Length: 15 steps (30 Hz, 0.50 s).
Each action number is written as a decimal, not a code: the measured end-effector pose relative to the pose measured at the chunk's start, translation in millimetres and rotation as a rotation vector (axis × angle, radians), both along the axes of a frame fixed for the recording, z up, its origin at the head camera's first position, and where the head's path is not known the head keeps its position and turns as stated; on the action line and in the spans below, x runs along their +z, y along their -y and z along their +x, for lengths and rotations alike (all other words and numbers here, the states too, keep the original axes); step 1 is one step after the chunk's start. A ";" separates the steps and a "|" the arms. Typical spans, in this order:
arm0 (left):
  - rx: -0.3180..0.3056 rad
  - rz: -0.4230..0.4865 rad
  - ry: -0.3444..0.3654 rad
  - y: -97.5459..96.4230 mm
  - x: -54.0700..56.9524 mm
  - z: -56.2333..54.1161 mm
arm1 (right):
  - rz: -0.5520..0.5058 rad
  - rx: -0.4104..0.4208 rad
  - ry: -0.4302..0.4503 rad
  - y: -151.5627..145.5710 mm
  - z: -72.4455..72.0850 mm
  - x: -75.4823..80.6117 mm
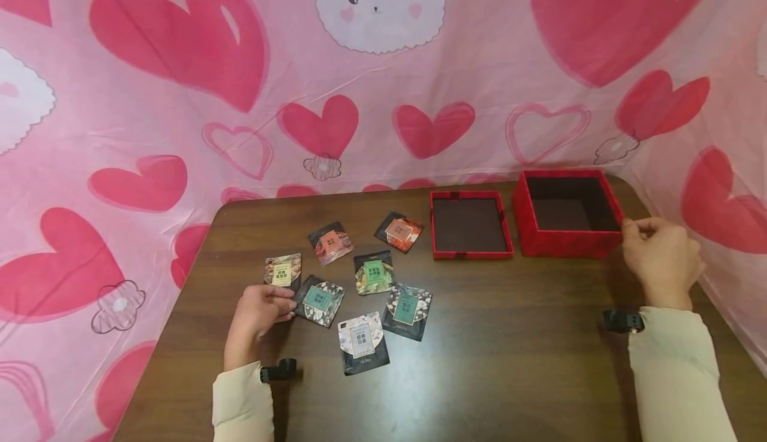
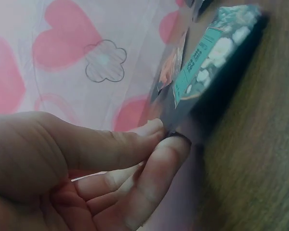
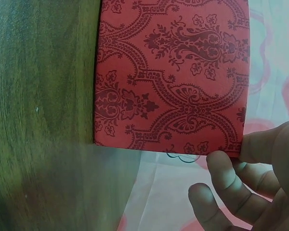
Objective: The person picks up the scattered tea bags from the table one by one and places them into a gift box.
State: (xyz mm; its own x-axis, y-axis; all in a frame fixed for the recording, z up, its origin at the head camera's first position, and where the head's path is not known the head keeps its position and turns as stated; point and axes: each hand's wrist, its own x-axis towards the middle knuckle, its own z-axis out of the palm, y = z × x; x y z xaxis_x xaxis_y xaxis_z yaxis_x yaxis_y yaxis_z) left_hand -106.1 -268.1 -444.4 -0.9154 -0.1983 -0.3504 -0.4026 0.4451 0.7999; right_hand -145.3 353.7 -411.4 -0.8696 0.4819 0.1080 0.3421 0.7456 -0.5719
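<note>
My left hand (image 1: 261, 312) pinches the dark lower-left corner of a sachet (image 1: 321, 301) with a teal label and a white-flower picture. In the left wrist view, thumb and forefinger meet on the corner of that sachet (image 2: 216, 55), which slants up away from the fingers. Just beyond the hand lies a yellow-labelled sachet (image 1: 283, 270), partly covered by the fingers. My right hand (image 1: 662, 259) grips the near right top corner of an open red box (image 1: 569, 243) with a dark inside. The right wrist view shows the patterned side of the box (image 3: 183, 86), with fingertips at its corner.
A shallow red box lid (image 1: 473, 255) lies inside up, left of the box. Several more sachets are spread mid-table, among them a green-labelled one (image 1: 374, 272) and a white-labelled one (image 1: 363, 342). A pink heart-patterned cloth (image 1: 371, 76) hangs behind the wooden table (image 1: 509, 362).
</note>
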 end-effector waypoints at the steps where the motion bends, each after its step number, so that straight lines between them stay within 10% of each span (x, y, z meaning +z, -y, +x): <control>1: -0.004 0.013 0.000 0.5 0.3 0.0 | -0.001 -0.001 0.000 -0.1 0.3 -0.2; 9: -0.029 0.125 -0.034 3.5 4.1 -4.7 | -0.008 -0.002 0.019 -2.4 -1.1 -1.5; 15: -0.046 0.256 -0.130 1.3 31.6 -16.5 | -0.005 0.000 0.023 -3.4 -2.8 -1.2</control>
